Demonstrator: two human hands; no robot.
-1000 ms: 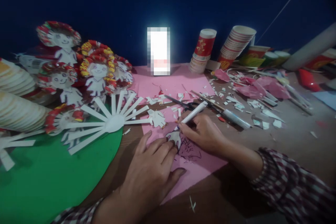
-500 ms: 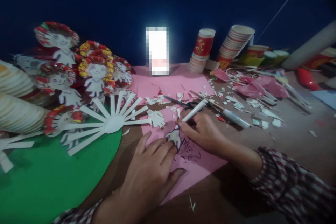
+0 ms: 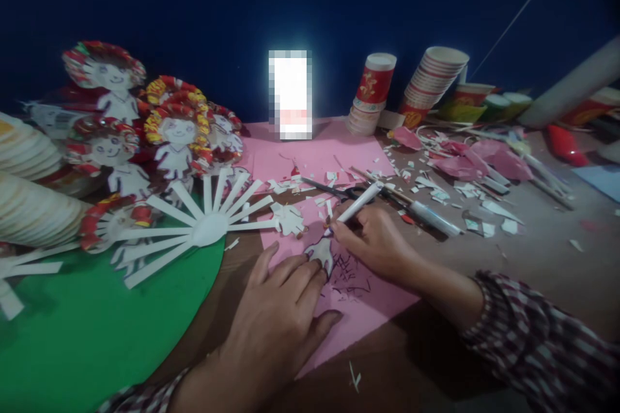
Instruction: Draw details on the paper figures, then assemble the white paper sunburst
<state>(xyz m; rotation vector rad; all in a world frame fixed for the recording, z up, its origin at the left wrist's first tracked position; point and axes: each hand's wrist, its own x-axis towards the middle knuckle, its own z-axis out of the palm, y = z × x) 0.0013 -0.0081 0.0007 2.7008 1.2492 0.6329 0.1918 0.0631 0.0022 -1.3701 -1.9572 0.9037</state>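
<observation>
My right hand [image 3: 371, 239] pinches a white marker [image 3: 359, 203], its tip down at the upper edge of a small white paper cutout [image 3: 320, 251] with a dark outline. My left hand [image 3: 285, 300] lies flat with fingers stretched, its fingertips pressing on the cutout and hiding its lower part. Both rest on a pink sheet [image 3: 310, 348] that carries black pen marks beside the cutout. Just beyond the marker lie dark scissors [image 3: 334, 190], partly hidden by my right hand. A white paper piece cut into spreading strips [image 3: 211, 227] sits left of my hands.
Paper dolls with wrapped red and yellow rings [image 3: 177, 132] crowd the left, near stacked paper cups [image 3: 39, 206] and a green round sheet [image 3: 121, 329]. A bright blurred screen [image 3: 293, 93] stands at the back. Red cups [image 3: 376, 87], paper scraps [image 3: 469, 190] and a clear-handled tool [image 3: 436, 218] fill the right.
The marker tip has shifted slightly along the cutout's top edge, up from its surface outline. My left hand stays in place; the view has drifted very slightly.
</observation>
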